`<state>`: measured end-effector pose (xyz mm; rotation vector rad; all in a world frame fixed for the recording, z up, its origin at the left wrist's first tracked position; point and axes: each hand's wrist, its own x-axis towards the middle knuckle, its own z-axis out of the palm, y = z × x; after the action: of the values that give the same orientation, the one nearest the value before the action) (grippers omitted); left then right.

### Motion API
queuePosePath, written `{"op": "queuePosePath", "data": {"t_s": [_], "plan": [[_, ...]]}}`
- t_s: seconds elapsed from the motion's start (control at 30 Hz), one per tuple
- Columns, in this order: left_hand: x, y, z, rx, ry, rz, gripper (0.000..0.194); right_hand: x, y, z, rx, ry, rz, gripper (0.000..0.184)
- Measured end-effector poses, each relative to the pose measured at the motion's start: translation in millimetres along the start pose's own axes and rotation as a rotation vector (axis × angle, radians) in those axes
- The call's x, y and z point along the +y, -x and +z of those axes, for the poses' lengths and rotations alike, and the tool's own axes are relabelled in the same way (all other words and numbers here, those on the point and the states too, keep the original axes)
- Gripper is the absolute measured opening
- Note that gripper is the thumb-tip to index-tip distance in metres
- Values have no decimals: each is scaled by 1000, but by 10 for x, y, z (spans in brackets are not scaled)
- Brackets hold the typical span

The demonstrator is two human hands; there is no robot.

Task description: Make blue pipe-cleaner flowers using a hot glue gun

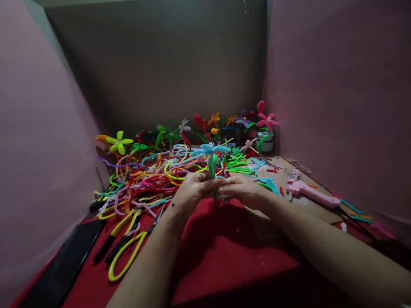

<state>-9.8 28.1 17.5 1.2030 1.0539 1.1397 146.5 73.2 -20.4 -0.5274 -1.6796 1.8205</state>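
Person's left hand (195, 186) and right hand (240, 189), both pinched narrow, hold blue flower (210, 149) upright by its green stem (211, 167) over red cloth (237, 252); probably stem-work step, next move seems to call for steady grip.

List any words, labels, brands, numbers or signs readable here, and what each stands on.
No text can be read anywhere.
Blue flower in the hands: no lettering visible.
Pink glue gun: any marking is too small and blurred.
Pale jar at the back: too dim to tell.
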Motion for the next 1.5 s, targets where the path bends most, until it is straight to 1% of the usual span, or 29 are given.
{"op": "queuePosePath", "data": {"t_s": [0.1, 0.2, 0.33, 0.43, 0.53, 0.63, 0.77, 0.93, 1.03, 1.13, 1.2, 1.3, 1.43, 1.5], "plan": [[-2, 16, -43, -119, -24, 14, 22, -11, 22, -11, -66, 15, 48, 18], [-7, 20, -72, -153, -40, 37, 23, -6, 27, 2, -41, 25, 46, 20], [-5, 7, -64, -74, -62, 86, 22, 4, 0, 28, 50, 30, -35, 20], [-10, -8, -30, -19, -86, 72, 23, 18, -21, 49, 83, 18, -91, 19], [-18, -16, 7, 56, -98, 86, 25, 50, -35, 57, 135, -23, -67, 19], [-23, -18, 22, 94, -94, 90, 25, 74, -38, 40, 116, -35, -18, 23], [-20, -12, 1, 24, -85, 28, 23, 38, -16, 5, 28, 12, -10, 18], [7, 20, -38, -128, -66, 12, 19, -44, 19, -11, -60, 67, -27, 16], [1, 32, -59, -203, -22, 18, 17, -75, 35, 8, -44, 58, 26, 16], [-35, 21, -83, -240, 10, 31, 17, -78, 39, 26, -24, 42, 40, 15], [-62, 3, -93, -226, 31, 35, 18, -64, 30, 27, -17, 20, 31, 14], [-90, -27, -92, -155, 50, 54, 22, -42, 10, 26, 44, -15, 4, 15], [-105, -49, -62, -60, -62, 78, 24, -39, 0, 46, 77, 66, -82, 17], [-102, -51, -37, -14, -111, 85, 24, -30, -4, 50, 75, 111, -92, 18]]}}
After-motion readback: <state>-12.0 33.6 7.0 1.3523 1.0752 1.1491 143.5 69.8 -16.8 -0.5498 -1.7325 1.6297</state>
